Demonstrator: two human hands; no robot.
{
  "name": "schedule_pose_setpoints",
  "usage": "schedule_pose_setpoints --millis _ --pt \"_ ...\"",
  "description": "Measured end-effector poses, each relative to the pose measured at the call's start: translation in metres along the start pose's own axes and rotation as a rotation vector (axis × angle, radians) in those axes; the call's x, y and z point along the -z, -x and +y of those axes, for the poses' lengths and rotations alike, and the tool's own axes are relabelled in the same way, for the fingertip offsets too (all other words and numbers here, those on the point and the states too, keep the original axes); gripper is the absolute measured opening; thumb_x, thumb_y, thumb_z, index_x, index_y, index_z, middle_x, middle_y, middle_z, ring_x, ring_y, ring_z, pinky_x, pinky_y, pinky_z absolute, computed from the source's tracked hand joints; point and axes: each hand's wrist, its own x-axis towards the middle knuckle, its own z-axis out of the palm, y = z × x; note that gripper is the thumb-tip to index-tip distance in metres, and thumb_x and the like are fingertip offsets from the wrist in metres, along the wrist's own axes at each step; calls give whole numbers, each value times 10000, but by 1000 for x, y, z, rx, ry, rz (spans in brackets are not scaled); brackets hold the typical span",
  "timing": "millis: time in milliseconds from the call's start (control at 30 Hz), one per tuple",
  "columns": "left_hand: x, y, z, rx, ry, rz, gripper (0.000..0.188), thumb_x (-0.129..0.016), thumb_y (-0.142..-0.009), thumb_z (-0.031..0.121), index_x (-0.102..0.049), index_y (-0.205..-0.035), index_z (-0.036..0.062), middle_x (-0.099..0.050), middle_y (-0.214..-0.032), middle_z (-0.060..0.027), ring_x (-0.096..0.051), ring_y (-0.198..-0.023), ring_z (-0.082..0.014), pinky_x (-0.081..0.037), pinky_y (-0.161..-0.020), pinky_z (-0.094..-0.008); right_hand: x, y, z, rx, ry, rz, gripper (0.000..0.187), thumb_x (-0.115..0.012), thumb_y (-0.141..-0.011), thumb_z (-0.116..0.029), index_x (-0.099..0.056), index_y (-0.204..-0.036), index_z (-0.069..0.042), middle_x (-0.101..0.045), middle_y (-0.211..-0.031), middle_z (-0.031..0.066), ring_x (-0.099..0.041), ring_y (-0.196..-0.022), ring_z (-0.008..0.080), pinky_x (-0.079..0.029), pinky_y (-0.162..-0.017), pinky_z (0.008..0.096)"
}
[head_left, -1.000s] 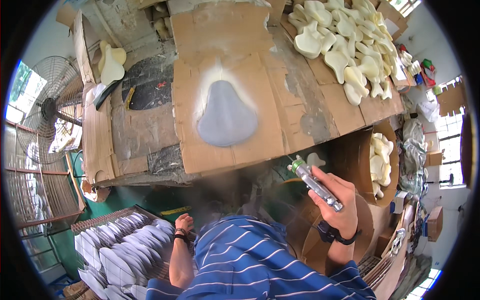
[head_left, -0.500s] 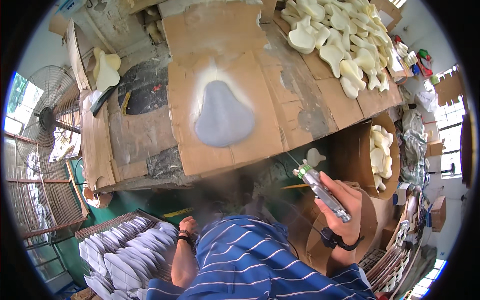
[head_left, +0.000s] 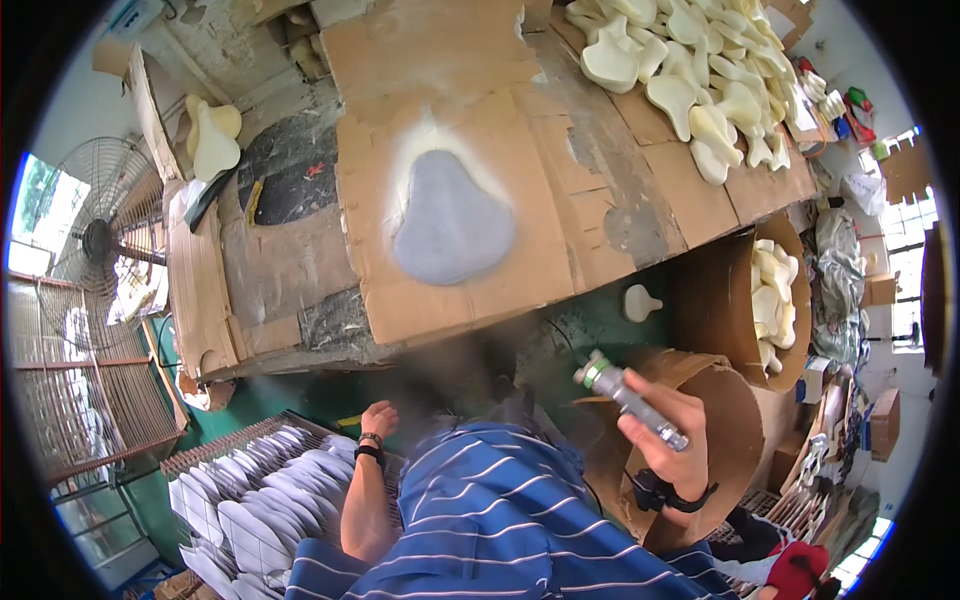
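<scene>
My right hand (head_left: pixel 668 425) is wrapped round a metal spray gun (head_left: pixel 630 398) with a green ring near its nozzle. The gun is held beside my body, off the front edge of the bench and pointing toward it. On the cardboard sheet (head_left: pixel 455 313) lies a saddle-shaped pad (head_left: pixel 453 220) coated grey, its wide end toward me. Pale overspray rings its narrow end. My left hand (head_left: pixel 378 420) hangs low by my waist, fingers curled with nothing visible in them. It is nearest to a wire rack holding several light grey pads (head_left: pixel 265 510).
Cream saddle-shaped foam pieces (head_left: pixel 690 80) are heaped at the bench's far right. More fill a round cardboard drum (head_left: pixel 690 300); another open drum (head_left: pixel 735 440) stands by my right arm. One piece (head_left: pixel 640 303) lies on the floor. A large fan (head_left: pixel 98 240) stands left.
My right hand has drawn the spray gun slightly back toward me and left. The mist at the nozzle has gone. A red and dark shape has appeared at the lower right.
</scene>
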Motion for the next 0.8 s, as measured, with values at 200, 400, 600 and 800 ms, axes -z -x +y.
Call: schedule_pose_setpoints --millis 200,400,600,800 --pt "-37 -9 85 -355 -89 -2 260 -637 -960 158 -653 -1187 33 -711 -898 -51 -681 -743 -148 -555 -627 -279 17 11 13 -83 33 94 459 -752 -793 2 -670 -1242 51 -709 -907 157 -663 -720 217 -504 -679 286" --pt "-112 -35 198 -637 -416 300 190 -655 -953 233 -723 -1034 76 -695 -805 -46 -654 -717 -127 -497 -601 -301 38 24 25 -43 77 115 479 -757 -783 6 -674 -1254 35 -690 -832 148 -621 -659 206 -482 -632 294" --pt "-174 -37 272 -684 -646 601 322 -774 -810 317 -728 -1099 183 -650 -998 -52 -650 -974 -269 -521 -838 -444 39 26 37 -40 56 195 470 -761 -792 3 -673 -1253 32 -689 -825 146 -630 -657 218 -486 -630 297" --pt "-174 -33 300 -730 -810 624 389 -801 -768 256 -704 -1143 219 -642 -1001 -69 -648 -971 -281 -518 -827 -438 29 27 55 -72 16 127 469 -765 -802 -8 -668 -1259 28 -689 -849 147 -640 -670 227 -488 -629 304"
